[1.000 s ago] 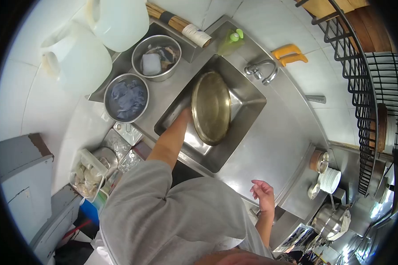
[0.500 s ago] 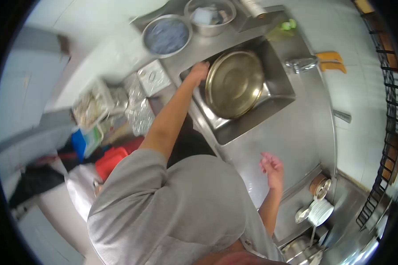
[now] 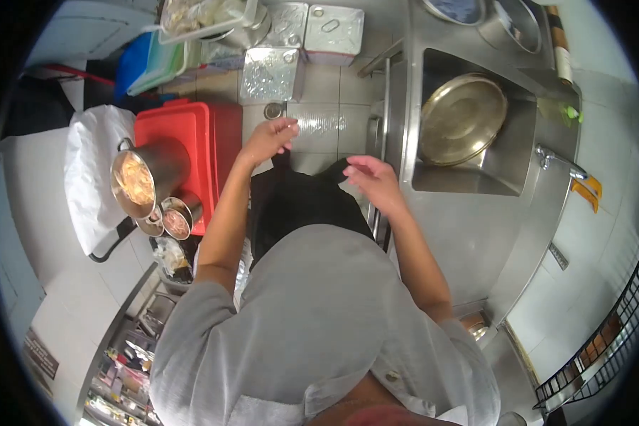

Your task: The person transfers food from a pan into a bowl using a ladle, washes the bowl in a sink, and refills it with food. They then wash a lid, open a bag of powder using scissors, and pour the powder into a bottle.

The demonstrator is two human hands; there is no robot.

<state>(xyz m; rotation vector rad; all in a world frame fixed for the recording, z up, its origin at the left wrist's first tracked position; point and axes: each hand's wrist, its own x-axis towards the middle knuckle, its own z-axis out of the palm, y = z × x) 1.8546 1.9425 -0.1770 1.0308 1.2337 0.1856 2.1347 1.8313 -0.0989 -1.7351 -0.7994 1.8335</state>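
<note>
My left hand (image 3: 268, 142) hangs in the air in front of my body, fingers loosely bent and apart, with nothing in it. Facing it, my right hand (image 3: 375, 182) is open and empty, near the front edge of the steel sink (image 3: 468, 179). A large round metal lid (image 3: 464, 117), or a shallow pan of that shape, leans tilted inside the sink. Neither hand touches anything. Below my left hand is the tiled floor (image 3: 312, 145).
On my left, a red bin (image 3: 220, 156) stands beside a tall pot (image 3: 165, 167) of food and smaller pots (image 3: 176, 224). Square metal tins (image 3: 266, 74) stand on the floor ahead. A faucet (image 3: 561, 160) and metal bowls (image 3: 511, 25) are around the sink.
My body has turned left, away from the sink. My left hand has come off the sink's left side beside the lid. Both hands are now in front of me.
</note>
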